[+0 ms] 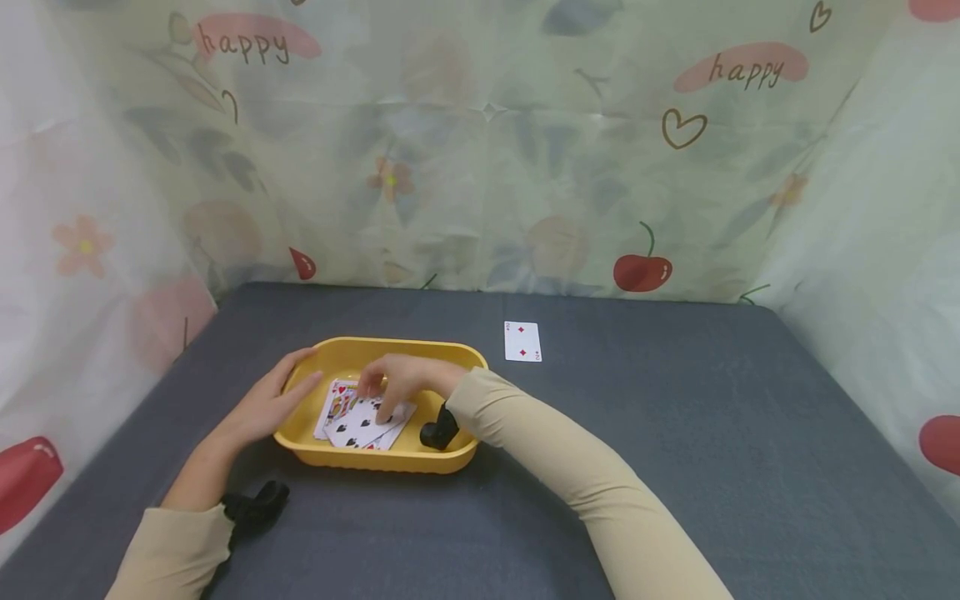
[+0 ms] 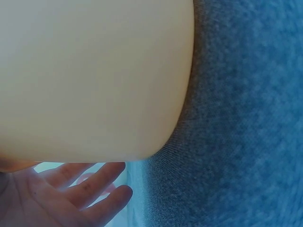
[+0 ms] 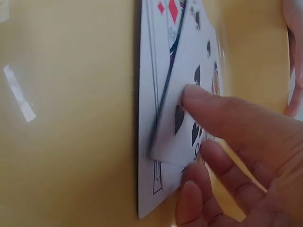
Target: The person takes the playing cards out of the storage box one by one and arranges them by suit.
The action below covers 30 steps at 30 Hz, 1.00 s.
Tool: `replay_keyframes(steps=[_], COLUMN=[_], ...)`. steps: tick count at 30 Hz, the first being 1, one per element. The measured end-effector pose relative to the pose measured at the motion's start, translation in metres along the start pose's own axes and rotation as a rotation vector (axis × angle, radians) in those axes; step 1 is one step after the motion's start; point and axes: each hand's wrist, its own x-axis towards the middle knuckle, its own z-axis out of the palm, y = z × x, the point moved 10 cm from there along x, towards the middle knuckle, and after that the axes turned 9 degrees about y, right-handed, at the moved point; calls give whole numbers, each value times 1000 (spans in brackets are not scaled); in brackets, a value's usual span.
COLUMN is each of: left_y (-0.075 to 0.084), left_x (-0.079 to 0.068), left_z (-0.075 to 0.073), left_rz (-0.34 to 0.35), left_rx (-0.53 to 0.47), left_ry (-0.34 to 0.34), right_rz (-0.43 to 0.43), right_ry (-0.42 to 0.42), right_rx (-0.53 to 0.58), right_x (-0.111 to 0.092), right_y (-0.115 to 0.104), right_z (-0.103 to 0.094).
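Observation:
A yellow tray (image 1: 390,461) holds several overlapping playing cards, among them a heart face card (image 1: 327,412). Over the pile, my right hand (image 1: 408,375) pinches the top spades card (image 3: 170,146), thumb (image 3: 213,106) on its printed face and fingers at its edge. That card is slightly tilted against the ones beneath it. My left hand (image 1: 262,406) lies at the tray's left end, thumb over the rim. In the left wrist view its fingers (image 2: 97,185) are extended and spread beside the tray's outer wall.
A single diamond card (image 1: 522,342) lies face up beyond the tray's right end, on the dark grey tablecloth (image 1: 675,433). Printed fabric (image 1: 487,167) hangs at the table's back and both sides. Black wrist cameras (image 1: 258,504) sit on both wrists.

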Motion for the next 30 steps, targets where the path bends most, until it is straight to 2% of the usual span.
replay_keyframes(steps=[5,11,21,25,30], left_y=[-1,-1,-3,-1,2], left_x=[0,0,-1,-2,-2], left_z=[0,1,1,0,-1], left_rz=[-8,-11,-11,-7,8], left_rx=[0,-5,-14,-13,-8], left_ry=[-6,-9,-6,0,8], right_rz=[32,73,-7,-23,-25], right_ry=[-11,-20,-15,-25,6], right_rx=[-69,-69,-32,13,86], right_x=[-1,-2,-4,-9,-14], right_y=[3,7,3,-1,-3], right_z=[3,3,-6,-12,-25])
